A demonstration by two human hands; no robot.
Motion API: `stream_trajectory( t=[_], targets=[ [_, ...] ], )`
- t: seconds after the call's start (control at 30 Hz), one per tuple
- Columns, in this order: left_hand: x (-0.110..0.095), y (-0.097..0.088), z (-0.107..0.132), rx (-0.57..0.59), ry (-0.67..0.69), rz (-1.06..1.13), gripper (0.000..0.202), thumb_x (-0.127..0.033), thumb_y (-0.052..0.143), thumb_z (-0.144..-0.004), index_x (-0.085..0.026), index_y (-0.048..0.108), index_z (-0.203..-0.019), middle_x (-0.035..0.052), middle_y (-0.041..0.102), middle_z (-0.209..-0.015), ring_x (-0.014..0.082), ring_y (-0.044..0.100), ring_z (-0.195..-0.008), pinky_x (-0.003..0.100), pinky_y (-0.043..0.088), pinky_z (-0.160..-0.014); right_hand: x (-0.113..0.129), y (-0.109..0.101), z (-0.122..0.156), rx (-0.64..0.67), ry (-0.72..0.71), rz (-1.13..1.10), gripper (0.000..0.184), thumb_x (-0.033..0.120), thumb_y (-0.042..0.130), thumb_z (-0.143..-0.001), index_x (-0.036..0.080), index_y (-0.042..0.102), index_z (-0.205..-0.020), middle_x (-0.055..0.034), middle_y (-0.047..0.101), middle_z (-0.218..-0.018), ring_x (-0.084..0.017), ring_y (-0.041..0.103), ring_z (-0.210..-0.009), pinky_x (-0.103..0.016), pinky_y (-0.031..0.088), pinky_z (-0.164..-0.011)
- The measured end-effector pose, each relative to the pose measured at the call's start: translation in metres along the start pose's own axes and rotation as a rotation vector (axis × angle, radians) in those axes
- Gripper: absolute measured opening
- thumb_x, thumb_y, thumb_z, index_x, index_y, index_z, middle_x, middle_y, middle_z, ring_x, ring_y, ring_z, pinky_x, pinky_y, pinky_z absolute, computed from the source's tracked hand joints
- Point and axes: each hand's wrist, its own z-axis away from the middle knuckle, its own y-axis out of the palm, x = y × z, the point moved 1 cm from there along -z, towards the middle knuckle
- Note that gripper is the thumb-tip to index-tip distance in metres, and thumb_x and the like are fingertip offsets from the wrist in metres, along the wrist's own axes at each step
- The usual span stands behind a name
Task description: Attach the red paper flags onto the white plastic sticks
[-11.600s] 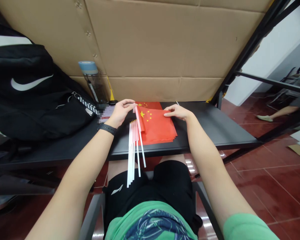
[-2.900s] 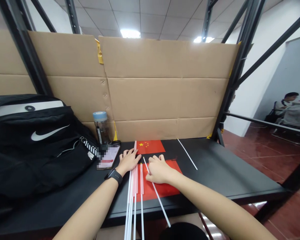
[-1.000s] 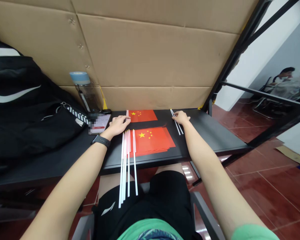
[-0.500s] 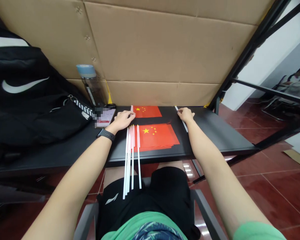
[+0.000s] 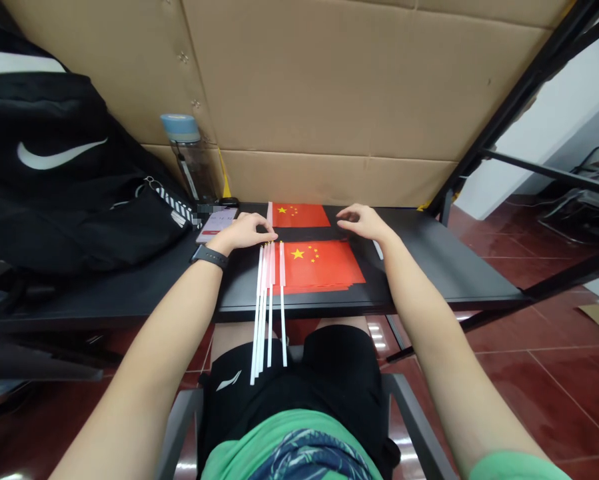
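Note:
My left hand is at the lower left corner of a red flag with yellow stars and a pale edge strip, lying at the back of the black table. Its thumb and fingertips are drawn together; I cannot make out what is between them. Just below lie several stacked red flags on white sticks that overhang the front edge. My right hand hovers right of the back flag, fingers curved and apart, holding nothing. One loose white stick shows partly behind my right wrist.
At the left, a black backpack leans on the black table. A bottle with a blue lid and a phone stand beyond my left hand. A cardboard panel rises behind the table; a black metal frame slants at the right.
My right hand has let go of the white stick and moved left toward the back flag. My left thumb and fingertips have come together near that flag's corner. The view has shifted slightly.

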Motion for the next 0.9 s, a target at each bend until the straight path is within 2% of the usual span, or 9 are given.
stream_trajectory(
  t=[0.07, 0.13, 0.3, 0.5, 0.7, 0.8, 0.9],
  targets=[
    [-0.003, -0.003, 0.004, 0.048, 0.034, -0.001, 0.032, -0.055, 0.071, -0.083, -0.026, 0.082, -0.089, 0.0046, 0.080, -0.102, 0.0260, 0.070, -0.097, 0.039, 0.051, -0.097, 0.014, 0.006, 0.001, 0.116, -0.083, -0.082, 0.033, 0.040, 0.078, -0.084, 0.022, 0.081, -0.112, -0.0071, 0.077, -0.109, -0.023, 0.068, -0.094, -0.037, 0.055, -0.090],
    [-0.005, -0.002, 0.006, 0.076, 0.027, -0.027, 0.034, -0.058, 0.074, -0.081, -0.028, 0.083, -0.094, 0.0043, 0.079, -0.111, 0.0285, 0.068, -0.108, 0.040, 0.049, -0.102, 0.024, 0.012, 0.003, 0.198, -0.113, -0.101, 0.034, 0.040, 0.080, -0.083, 0.023, 0.081, -0.112, -0.0070, 0.077, -0.114, -0.023, 0.068, -0.099, -0.036, 0.055, -0.093],
    [-0.004, 0.003, 0.005, 0.119, -0.047, -0.082, 0.041, -0.062, 0.079, -0.075, -0.032, 0.083, -0.103, 0.0038, 0.076, -0.123, 0.0337, 0.059, -0.126, 0.045, 0.043, -0.112, 0.028, 0.020, 0.003, 0.311, -0.081, -0.072, 0.036, 0.036, 0.085, -0.077, 0.024, 0.083, -0.111, -0.0061, 0.078, -0.109, -0.023, 0.069, -0.098, -0.034, 0.056, -0.093],
    [-0.003, 0.004, 0.003, 0.106, -0.031, -0.117, 0.039, -0.060, 0.073, -0.081, -0.032, 0.083, -0.106, 0.0035, 0.076, -0.122, 0.0321, 0.062, -0.122, 0.044, 0.045, -0.110, 0.016, 0.019, 0.001, 0.322, -0.089, -0.118, 0.041, 0.042, 0.086, -0.073, 0.022, 0.084, -0.109, -0.0049, 0.078, -0.098, -0.020, 0.068, -0.088, -0.032, 0.056, -0.085],
    [-0.005, 0.005, 0.003, 0.101, -0.023, -0.097, 0.038, -0.058, 0.069, -0.086, -0.030, 0.083, -0.108, 0.0042, 0.078, -0.123, 0.0310, 0.066, -0.120, 0.043, 0.046, -0.109, 0.017, 0.021, -0.001, 0.344, -0.072, -0.123, 0.044, 0.043, 0.085, -0.073, 0.019, 0.083, -0.110, -0.0056, 0.077, -0.096, -0.020, 0.067, -0.086, -0.031, 0.055, -0.082],
    [-0.004, 0.005, 0.002, 0.094, -0.008, -0.101, 0.035, -0.055, 0.067, -0.088, -0.030, 0.083, -0.107, 0.0036, 0.078, -0.123, 0.0303, 0.067, -0.118, 0.042, 0.047, -0.108, 0.031, 0.013, 0.004, 0.313, -0.080, -0.124, 0.036, 0.039, 0.082, -0.076, 0.020, 0.083, -0.106, -0.0063, 0.077, -0.096, -0.021, 0.068, -0.088, -0.034, 0.056, -0.085],
    [-0.005, 0.005, 0.003, 0.084, 0.017, -0.106, 0.033, -0.053, 0.065, -0.090, -0.029, 0.082, -0.106, 0.0037, 0.078, -0.121, 0.0296, 0.068, -0.116, 0.042, 0.047, -0.107, 0.062, -0.007, 0.021, 0.174, -0.216, -0.138, 0.025, 0.037, 0.075, -0.083, 0.023, 0.083, -0.103, -0.0068, 0.077, -0.098, -0.023, 0.069, -0.088, -0.038, 0.056, -0.087]
  ],
)
